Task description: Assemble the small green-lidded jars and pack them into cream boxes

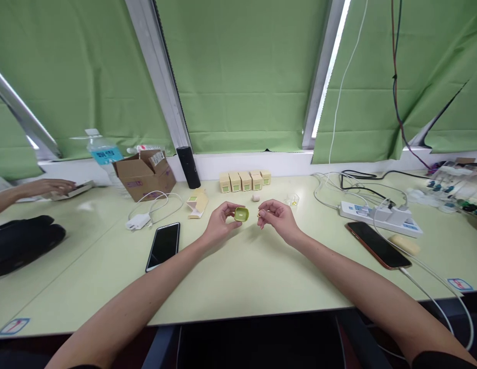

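My left hand (222, 223) is closed on a small green open container (241, 214), whose hollow inside faces me. Just to its right, my right hand (277, 220) pinches a tiny yellowish piece (259, 214), too small to identify. The two hands are apart, a little above the table. Behind them on the table are a small pale pink cylinder (256, 198) and a clear plastic piece (293, 200) with a bit of yellow in it. Farther back stands a row of several small cream boxes (245, 181) with green windows. An opened cream box (197, 203) lies left of my left hand.
A phone (163, 246), charger (138, 221), cardboard box (145, 177), black cylinder (188, 167) and bottle (104, 154) are on the left. Another person's hand (56, 187) is at far left. A power strip (380, 219) and second phone (377, 245) with cables lie right.
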`<action>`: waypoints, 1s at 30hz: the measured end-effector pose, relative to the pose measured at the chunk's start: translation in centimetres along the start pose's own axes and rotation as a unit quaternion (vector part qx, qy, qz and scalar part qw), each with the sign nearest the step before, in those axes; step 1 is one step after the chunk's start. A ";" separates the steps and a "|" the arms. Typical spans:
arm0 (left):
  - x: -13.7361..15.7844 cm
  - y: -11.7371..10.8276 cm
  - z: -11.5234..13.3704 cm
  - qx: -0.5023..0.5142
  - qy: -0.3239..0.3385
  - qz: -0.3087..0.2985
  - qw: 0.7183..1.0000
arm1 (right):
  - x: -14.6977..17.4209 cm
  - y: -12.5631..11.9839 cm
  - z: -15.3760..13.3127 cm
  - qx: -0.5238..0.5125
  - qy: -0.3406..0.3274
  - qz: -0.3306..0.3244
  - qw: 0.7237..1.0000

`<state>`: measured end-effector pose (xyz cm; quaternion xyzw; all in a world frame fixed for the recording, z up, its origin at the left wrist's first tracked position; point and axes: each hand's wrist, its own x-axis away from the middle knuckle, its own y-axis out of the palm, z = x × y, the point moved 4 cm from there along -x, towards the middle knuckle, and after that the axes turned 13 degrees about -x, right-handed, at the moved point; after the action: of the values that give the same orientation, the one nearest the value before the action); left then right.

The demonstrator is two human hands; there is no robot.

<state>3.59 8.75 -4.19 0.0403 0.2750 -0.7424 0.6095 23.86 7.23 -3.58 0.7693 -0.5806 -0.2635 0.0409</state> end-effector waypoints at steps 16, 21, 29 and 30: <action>0.2 0.5 0.0 0.149 0.034 -0.080 0.985 | 1.3 0.9 -1.1 0.045 -0.052 -0.021 0.997; 0.3 1.0 0.1 0.209 0.014 -0.148 0.966 | 2.3 1.6 -1.9 0.191 -0.161 -0.031 0.968; 0.9 1.7 0.0 0.225 -0.004 -0.176 0.958 | 2.7 2.1 -2.4 0.353 -0.313 -0.078 0.878; 1.0 1.8 0.0 0.226 -0.008 -0.180 0.957 | 2.7 2.3 -2.3 0.373 -0.332 -0.090 0.862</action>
<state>4.99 7.72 -5.26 0.1213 0.0976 -0.8829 0.4431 23.45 3.42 -1.72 0.6428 -0.5431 -0.2694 -0.4683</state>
